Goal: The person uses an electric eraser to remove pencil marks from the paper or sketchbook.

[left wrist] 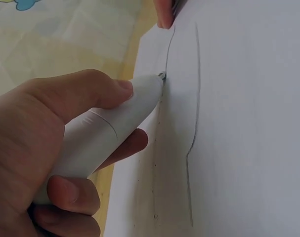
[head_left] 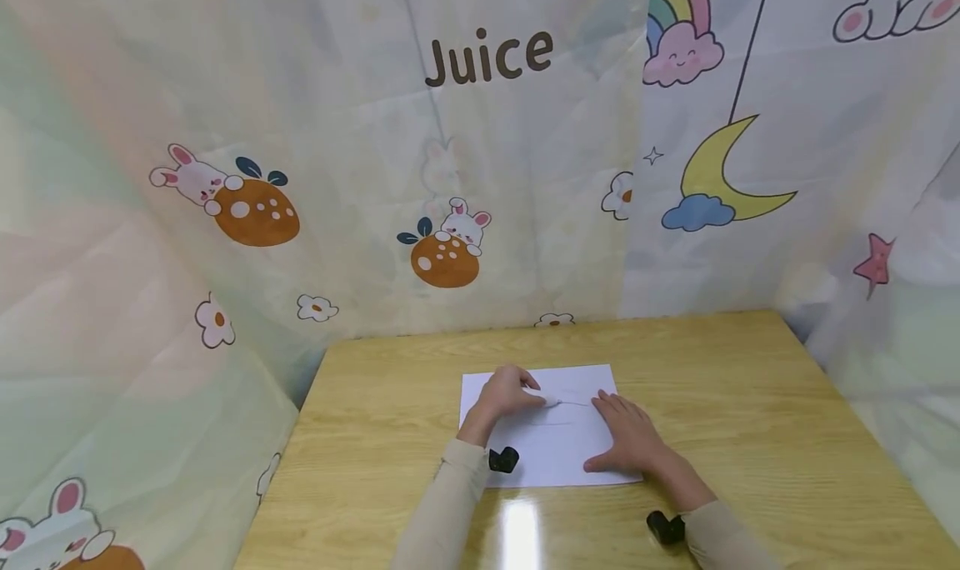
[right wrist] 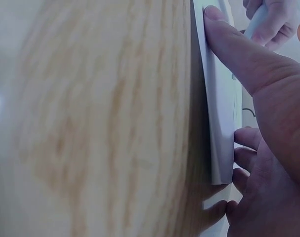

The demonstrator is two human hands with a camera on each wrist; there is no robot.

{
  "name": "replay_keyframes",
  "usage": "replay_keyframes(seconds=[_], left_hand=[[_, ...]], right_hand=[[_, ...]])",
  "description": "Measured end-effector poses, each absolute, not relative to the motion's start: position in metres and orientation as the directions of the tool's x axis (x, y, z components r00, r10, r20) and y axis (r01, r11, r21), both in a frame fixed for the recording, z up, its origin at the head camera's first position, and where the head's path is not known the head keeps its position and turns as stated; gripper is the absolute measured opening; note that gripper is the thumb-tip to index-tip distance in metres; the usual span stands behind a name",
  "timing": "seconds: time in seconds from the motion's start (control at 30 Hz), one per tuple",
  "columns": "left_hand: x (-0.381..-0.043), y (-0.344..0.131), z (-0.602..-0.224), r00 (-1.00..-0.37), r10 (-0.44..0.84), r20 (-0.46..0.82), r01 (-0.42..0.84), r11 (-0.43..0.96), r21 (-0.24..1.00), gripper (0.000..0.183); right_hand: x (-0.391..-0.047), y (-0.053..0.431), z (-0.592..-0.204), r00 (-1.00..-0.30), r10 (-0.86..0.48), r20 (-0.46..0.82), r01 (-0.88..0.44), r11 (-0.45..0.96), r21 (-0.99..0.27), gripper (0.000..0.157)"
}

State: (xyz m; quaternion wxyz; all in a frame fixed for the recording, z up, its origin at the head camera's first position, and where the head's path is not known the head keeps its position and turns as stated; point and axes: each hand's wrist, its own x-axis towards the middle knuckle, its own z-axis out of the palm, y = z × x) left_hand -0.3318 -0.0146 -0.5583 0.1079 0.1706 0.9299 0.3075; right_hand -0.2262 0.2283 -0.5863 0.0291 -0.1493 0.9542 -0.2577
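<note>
A white sheet of paper (head_left: 555,462) lies on the table under both hands. My left hand (head_left: 508,393) grips a white, thick pen-shaped electric eraser (left wrist: 135,106), thumb and fingers wrapped about its body. Its small tip touches a thin pencil line (left wrist: 169,49) on the paper. Beyond the tip the line is dark; behind it are only faint traces and small specks. A second pencil line (left wrist: 198,89) runs alongside. My right hand (head_left: 628,432) rests with fingers spread on the sheet's right side, its thumb (right wrist: 234,42) near the paper's edge.
The wooden table (head_left: 375,445) extends around the sheet. Printed cloth (head_left: 525,245) hangs behind and at both sides. A black wrist device (head_left: 504,459) is on the left wrist, another (head_left: 665,527) on the right.
</note>
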Motion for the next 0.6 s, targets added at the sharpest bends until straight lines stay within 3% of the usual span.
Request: replay_keyframes(seconds=[0.6], left_hand=[[-0.3334,-0.0121,-0.5603,-0.930,0.351,-0.107,0.232,0.790,0.567,0.020]], right_hand=[[-0.2315,0.2311,-0.5940,-0.955,-0.296,-0.004,-0.256,0.833,-0.491,0.115]])
